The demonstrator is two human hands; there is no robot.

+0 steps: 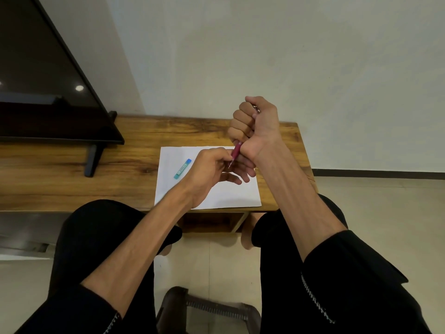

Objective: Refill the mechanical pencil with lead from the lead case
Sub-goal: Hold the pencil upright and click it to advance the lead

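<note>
My right hand is raised above the table in a fist and grips a maroon mechanical pencil, tip pointing down, with the thumb at its top end. Just below, my left hand has its thumb and forefinger at the pencil's tip; the other fingers are loosely spread. Whether a lead is held there is too small to tell. The teal and blue lead case lies on the white paper, left of my left hand, untouched.
The paper lies on a low wooden table. A dark television on a stand occupies the table's left part. A wall rises behind. My knees in black trousers sit below the table's front edge.
</note>
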